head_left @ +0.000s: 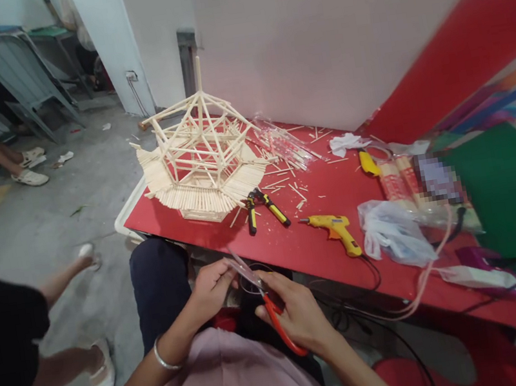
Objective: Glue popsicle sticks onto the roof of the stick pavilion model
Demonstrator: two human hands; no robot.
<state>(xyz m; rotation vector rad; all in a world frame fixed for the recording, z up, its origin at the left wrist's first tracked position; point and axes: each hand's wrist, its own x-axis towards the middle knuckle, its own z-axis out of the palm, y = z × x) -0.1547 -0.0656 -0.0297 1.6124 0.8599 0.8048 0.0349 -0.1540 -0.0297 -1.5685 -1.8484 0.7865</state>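
Observation:
My right hand [296, 311] is closed on a pair of scissors [282, 326] with orange handles, the blades pointing up and away over my lap. Close to those blades, my left hand [214, 288] has its fingers pinched together. A thin, pale, shiny edge shows there, but I cannot tell whether it is a separate piece or part of the scissors. Beyond my hands, a pavilion-like model of thin wooden sticks [206, 155] stands on the red table [216, 237]. Yellow-and-black pliers [263, 208] lie in front of it, and a yellow glue gun [337, 229] rests to their right.
Loose sticks [297, 190] and clear plastic packets [284, 143] lie right of the model. A crumpled plastic bag [394, 233], stick bundles [396, 184] and a green board [513, 198] occupy the table's right side. Cables hang below the edge. A person's leg [72, 379] is at my left.

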